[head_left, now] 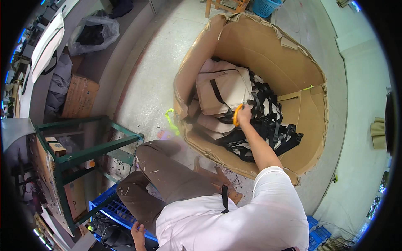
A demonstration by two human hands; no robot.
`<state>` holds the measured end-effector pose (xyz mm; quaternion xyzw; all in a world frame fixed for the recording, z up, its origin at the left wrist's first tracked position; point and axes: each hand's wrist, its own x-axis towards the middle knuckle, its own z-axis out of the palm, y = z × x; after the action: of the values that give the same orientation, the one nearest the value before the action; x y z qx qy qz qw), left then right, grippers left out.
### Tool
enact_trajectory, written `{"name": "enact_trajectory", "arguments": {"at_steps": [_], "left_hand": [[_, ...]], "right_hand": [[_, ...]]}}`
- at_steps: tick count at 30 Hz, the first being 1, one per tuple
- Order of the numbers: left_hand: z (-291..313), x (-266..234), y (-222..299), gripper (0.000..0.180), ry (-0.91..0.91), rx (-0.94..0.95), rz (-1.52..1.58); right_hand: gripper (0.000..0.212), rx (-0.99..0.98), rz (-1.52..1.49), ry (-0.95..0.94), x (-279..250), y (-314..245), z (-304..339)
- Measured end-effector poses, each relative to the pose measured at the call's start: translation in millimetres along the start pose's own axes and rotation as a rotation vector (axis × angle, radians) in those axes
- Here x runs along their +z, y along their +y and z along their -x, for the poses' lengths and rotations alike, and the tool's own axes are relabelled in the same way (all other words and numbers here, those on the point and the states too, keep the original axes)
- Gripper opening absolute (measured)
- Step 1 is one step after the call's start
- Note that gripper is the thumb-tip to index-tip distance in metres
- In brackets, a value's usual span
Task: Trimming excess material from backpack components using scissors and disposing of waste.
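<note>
My right hand [244,115] reaches into a big cardboard box, its fingers closed round the orange handles of a pair of scissors [236,115]. The blades point away from me, over the stacked bags. Those beige bags [224,90] have black straps and lie piled against the box's left side. Beside them, under my right forearm, is a tangle of black straps and buckles [272,134]. Down at the lower left, my left hand [138,235] hangs beside a blue plastic crate [104,209]. Its fingers look loosely apart, and I see nothing in them.
The cardboard box [289,54] has tall walls with ragged edges. A green metal frame [90,151] stands at my left, near a carton [80,97] and a clear plastic bag [109,33]. A blue basket [266,6] is at the far end. Scraps litter the floor.
</note>
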<state>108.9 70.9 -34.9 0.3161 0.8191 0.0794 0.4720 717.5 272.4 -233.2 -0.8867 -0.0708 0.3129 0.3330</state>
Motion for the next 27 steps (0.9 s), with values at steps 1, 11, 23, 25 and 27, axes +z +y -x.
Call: {"name": "enact_trajectory", "arguments": {"at_steps": [1,11,23,25,27], "left_hand": [[-7,4,-8,0.03,-0.014,0.03,0.01],[-4,-1,-26,0.03,0.022,-0.058,0.099],[-26,-14,-42,0.038,-0.024,0.02,-0.081],[-25,-18,-46,0.04,-0.018,0.026,-0.104],[-23,-20,-52,0.041,-0.005,0.028,-0.117]], "right_hand": [[0.035,-0.181,0.093,0.06,15,29,-20],[0.054,0.216,-0.427,0.042,83,-13,25],[0.058,-0.067,-0.351,0.397,100,-82,51],[0.057,0.199,-0.293,0.326,103,-77,20],[0.053,0.247,-0.29,0.343,103,-69,8]]}}
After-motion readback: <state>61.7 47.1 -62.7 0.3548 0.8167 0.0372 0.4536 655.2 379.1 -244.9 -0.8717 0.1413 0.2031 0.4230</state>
